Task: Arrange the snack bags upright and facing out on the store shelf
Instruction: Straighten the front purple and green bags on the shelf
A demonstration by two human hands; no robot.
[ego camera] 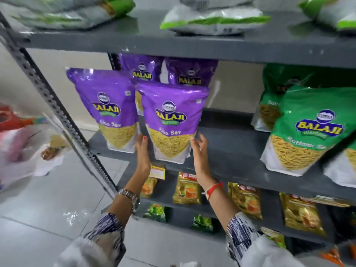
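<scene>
- Placement under way: front purple Aloo Sev bag (pixel 171 122) stands on the middle shelf (pixel 231 164), near its front edge, label outward, just right of a second purple bag (pixel 107 110) and in front of two more at the back (pixel 142 72).
- Left hand (pixel 143 151) lies along the bag's lower left edge, fingers extended; its grip reads as a flat steadying touch, not a clasp.
- Right hand (pixel 199 151) sits at the lower right edge with fingers spread and loosely curled; its grip is open, fingertips at or just off the film. Contact cannot be confirmed.
- Bag appears upright with a slight lean; base gusset seems seated but close to the lip.
- Recommended: square the base flat before letting go, press the lower corners inward evenly, then align the face with the neighbouring purple bag.
- Recommended: ease both hands away together so the bag does not tip forward off the edge.
- Green Ratlami Sev bags (pixel 308 132) stand well apart to the right; open shelf lies between for further stock.
</scene>
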